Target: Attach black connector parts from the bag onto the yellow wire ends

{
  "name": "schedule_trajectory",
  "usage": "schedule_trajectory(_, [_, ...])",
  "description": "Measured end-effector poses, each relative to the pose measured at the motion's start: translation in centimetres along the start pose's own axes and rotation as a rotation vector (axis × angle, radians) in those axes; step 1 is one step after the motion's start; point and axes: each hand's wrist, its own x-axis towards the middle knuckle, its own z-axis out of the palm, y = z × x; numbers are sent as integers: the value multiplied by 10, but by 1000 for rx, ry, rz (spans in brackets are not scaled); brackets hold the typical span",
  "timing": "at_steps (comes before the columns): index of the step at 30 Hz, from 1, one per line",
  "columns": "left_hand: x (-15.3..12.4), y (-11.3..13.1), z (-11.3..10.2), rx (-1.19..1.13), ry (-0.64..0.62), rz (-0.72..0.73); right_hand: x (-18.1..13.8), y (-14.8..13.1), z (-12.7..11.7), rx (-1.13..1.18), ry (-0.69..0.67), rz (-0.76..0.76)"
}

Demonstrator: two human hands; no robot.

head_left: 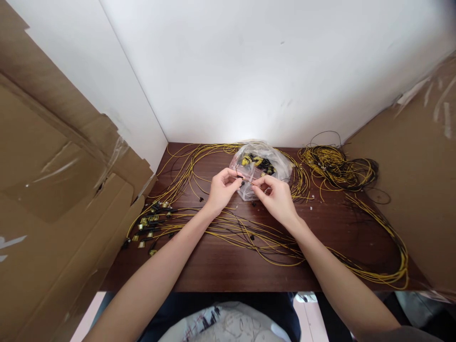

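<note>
Thin wire (248, 181) was pinched by fingers of left hand (225, 187), right hand (272, 194); snag on plastic bag (283, 163) was risked by closeness.

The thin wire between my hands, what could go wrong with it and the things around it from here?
The thin wire might slip from your left hand or right hand, which seem only to pinch it. Your right forearm crosses the long yellow and black wires, so it could drag or tangle them. The small loose black pieces might get brushed aside.
</note>
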Motion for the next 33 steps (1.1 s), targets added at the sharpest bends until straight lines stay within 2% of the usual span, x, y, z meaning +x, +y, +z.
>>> schedule_trajectory(11, [-2, 6, 1, -11, -37, 2, 0, 1, -1, 0, 11, 21])
schedule_trajectory(33, [-2, 2, 0, 15, -51, -4, 0, -1, -1, -17, -11, 38])
